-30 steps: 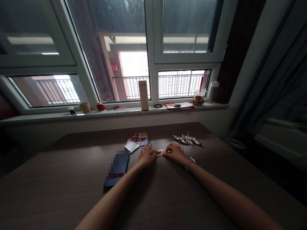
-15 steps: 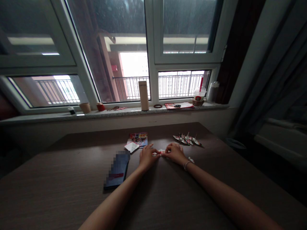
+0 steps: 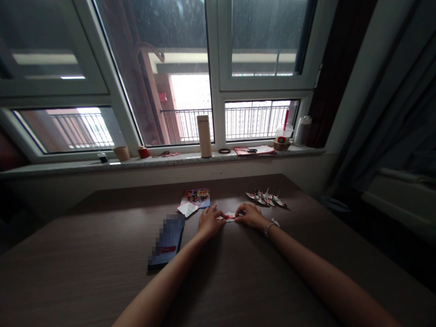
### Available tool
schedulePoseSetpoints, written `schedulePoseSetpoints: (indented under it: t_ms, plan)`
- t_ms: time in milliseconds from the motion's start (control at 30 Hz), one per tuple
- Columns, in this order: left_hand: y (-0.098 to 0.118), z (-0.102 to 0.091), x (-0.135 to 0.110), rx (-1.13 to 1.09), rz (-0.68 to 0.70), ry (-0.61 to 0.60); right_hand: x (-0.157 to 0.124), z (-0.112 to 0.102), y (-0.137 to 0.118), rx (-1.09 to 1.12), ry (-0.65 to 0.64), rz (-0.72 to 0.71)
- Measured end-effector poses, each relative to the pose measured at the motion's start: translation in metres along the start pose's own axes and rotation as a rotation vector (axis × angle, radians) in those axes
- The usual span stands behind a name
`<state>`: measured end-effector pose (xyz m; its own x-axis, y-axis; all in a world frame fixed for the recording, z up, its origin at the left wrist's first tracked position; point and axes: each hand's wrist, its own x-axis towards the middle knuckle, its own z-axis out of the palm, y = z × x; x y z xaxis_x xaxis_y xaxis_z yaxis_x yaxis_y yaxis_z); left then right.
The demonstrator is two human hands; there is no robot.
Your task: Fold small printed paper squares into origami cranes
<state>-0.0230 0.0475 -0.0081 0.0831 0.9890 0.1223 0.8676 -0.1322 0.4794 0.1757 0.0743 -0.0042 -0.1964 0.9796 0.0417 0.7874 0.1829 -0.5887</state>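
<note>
Between my hands, low on the table, is a small folded piece of paper [image 3: 230, 217], white with red print. My left hand [image 3: 210, 222] pinches its left end between thumb and fingers. At the right end, the fingertips of my right hand [image 3: 250, 215] are closed on the paper too. Just left of my left hand lie a folded white paper [image 3: 187, 209] and a colourful printed leaflet [image 3: 196, 198]. A cluster of folded paper cranes [image 3: 267, 198] sits beyond my right hand. The paper's outer ends are partly hidden by my fingers.
A phone [image 3: 166, 243] lies on the dark table [image 3: 85, 254] beside my left forearm. Along the windowsill [image 3: 187, 160] stand a beige bottle [image 3: 204, 136], a brown cup [image 3: 121, 153], scissors [image 3: 252, 150] on papers, and a drink cup with a red straw [image 3: 284, 134].
My right hand has shifted slightly to the right, so more of the red and white paper shows between my fingers. My left hand has barely moved.
</note>
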Motion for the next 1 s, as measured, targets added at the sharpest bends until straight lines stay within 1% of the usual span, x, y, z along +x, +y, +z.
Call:
schedulePoseSetpoints:
  t_ms: [167, 267, 333, 500, 600, 767, 1000]
  plan:
    - [0.000, -0.005, 0.000, 0.018, 0.006, -0.052, -0.002, -0.004, 0.002, -0.008, -0.035, -0.025]
    - [0.001, -0.006, -0.002, 0.029, 0.000, -0.061, -0.004, -0.004, 0.003, 0.000, -0.041, -0.055]
    - [0.002, -0.004, -0.003, 0.035, 0.006, -0.041, -0.005, -0.003, 0.004, 0.008, -0.026, -0.069]
    - [0.004, 0.001, -0.007, 0.018, 0.010, 0.052, -0.008, 0.002, 0.003, 0.008, 0.026, -0.093]
    - [0.008, 0.001, -0.008, 0.017, 0.009, 0.085, -0.008, 0.006, 0.001, 0.001, 0.050, -0.083]
    - [0.011, -0.001, -0.008, 0.025, 0.010, 0.086, -0.007, 0.010, -0.004, -0.020, 0.092, -0.039]
    - [0.012, 0.000, -0.006, 0.019, 0.019, 0.087, -0.007, 0.006, -0.008, -0.015, 0.063, 0.003]
